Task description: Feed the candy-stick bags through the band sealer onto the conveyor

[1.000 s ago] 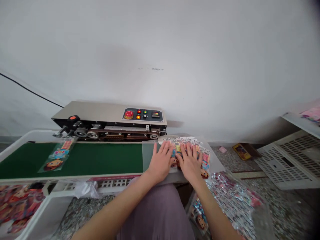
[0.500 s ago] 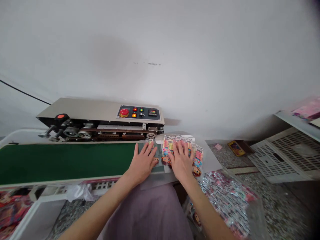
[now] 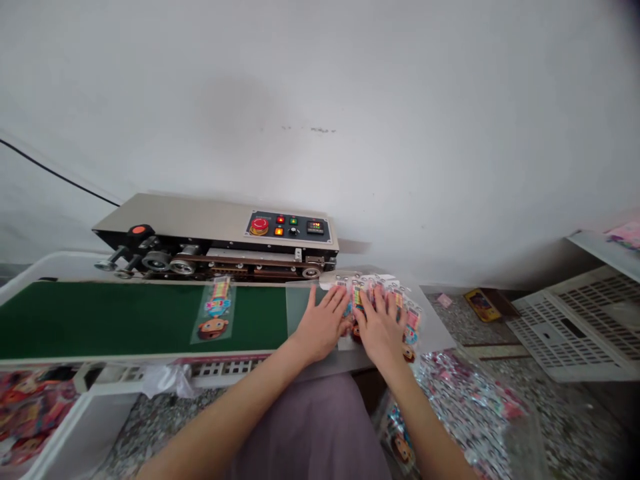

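My left hand [image 3: 319, 325] lies flat with fingers spread on the plate to the right of the green belt, its fingertips on the left edge of a fanned row of clear plastic packets [image 3: 411, 320]. Over the middle of that row rests my right hand [image 3: 383, 327], fingers stretched out and partly covering the printed packets. Each packet seems to hold a card and a cartoon-face item. One separate packet [image 3: 214, 310] lies on the green conveyor belt [image 3: 145, 320], below the rollers of the band sealing machine [image 3: 220, 230].
At lower right a large clear bag [image 3: 465, 400] holds many packets. A white crate [image 3: 580, 327] and a small yellow box [image 3: 481, 305] are beyond it. Printed packets fill a white bin [image 3: 95, 427] at lower left. A wall stands behind the machine.
A packet that was under my left hand is now on the belt, further left. My left hand has shifted right onto the fanned packets. The view has shifted slightly.
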A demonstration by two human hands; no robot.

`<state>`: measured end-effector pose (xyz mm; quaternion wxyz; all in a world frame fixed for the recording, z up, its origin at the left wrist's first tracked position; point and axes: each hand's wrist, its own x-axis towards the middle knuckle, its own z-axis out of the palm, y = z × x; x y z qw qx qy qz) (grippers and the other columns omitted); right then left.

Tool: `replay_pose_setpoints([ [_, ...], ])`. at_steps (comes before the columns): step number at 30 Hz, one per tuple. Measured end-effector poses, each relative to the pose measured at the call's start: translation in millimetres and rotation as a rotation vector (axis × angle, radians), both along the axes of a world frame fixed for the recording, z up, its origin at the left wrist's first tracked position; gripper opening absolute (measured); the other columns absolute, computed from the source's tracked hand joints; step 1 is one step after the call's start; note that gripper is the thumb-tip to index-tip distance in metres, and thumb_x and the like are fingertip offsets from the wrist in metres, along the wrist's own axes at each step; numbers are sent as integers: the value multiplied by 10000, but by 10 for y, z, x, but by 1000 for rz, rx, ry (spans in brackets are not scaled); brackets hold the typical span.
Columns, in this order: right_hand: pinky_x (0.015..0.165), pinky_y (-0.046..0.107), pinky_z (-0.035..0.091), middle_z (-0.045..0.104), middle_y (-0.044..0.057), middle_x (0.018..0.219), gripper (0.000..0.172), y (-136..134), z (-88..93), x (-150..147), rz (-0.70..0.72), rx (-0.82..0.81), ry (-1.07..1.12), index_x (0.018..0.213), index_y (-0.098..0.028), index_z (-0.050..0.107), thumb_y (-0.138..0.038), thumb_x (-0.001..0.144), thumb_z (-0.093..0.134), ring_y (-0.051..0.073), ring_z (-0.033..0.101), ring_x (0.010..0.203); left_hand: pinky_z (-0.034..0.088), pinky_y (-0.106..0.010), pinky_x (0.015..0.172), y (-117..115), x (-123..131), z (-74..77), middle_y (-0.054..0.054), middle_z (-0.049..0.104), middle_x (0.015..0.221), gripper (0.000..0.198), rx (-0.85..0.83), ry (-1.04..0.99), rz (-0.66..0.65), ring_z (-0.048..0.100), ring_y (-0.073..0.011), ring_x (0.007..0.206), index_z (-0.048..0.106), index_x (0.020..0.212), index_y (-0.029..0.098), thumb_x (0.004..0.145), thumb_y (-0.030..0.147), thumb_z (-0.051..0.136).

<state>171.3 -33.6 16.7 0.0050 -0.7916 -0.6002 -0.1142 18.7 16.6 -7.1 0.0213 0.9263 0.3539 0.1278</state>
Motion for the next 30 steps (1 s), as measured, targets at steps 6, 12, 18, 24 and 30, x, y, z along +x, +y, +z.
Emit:
replay_pose_setpoints([
  [6, 1136, 600, 236, 417, 102, 1584, 489, -2, -68, 1, 24, 56, -16, 1464, -290, 524, -450, 1018, 403, 394, 334, 1449, 136, -660, 1212, -87, -192, -85, -79, 276, 1655, 575, 42, -16, 78, 218, -274, 1534, 283, 1582, 209, 1057, 442, 275],
  [12, 1168, 632, 130, 443, 132, 1563, 491, 42, -8, -210, 95, 84, 9, 1436, -250, 553, -453, 1008, 427, 387, 289, 1471, 128, -674, 1207, -71, -507, -47, -74, 319, 1636, 552, 6, 10, 161, 256, -285, 1521, 346, 1559, 212, 1055, 429, 285],
  [18, 1174, 636, 133, 462, 114, 1552, 454, 135, 89, -380, 178, 108, 108, 1404, -222, 577, -388, 1024, 393, 385, 323, 1449, 154, -685, 1191, -49, -669, 116, -151, 386, 1594, 533, 17, 56, 299, 291, -348, 1502, 489, 1473, 141, 1047, 410, 312],
  [24, 1139, 604, 242, 445, 85, 1569, 435, 285, 186, -249, 243, 69, 140, 1403, -268, 581, -357, 1025, 385, 369, 317, 1455, 166, -657, 1210, -34, -377, 96, -112, 388, 1598, 509, -30, 5, 97, 316, -278, 1499, 402, 1523, 143, 1060, 296, 254],
  [30, 1157, 638, 151, 498, 162, 1514, 410, 332, 239, -242, 180, 14, 32, 1285, -179, 672, -309, 1009, 399, 397, 313, 1457, 64, -680, 1216, -175, -354, 136, -174, 488, 1523, 517, 4, 44, 114, 307, -331, 1498, 477, 1476, 99, 1046, 329, 306],
])
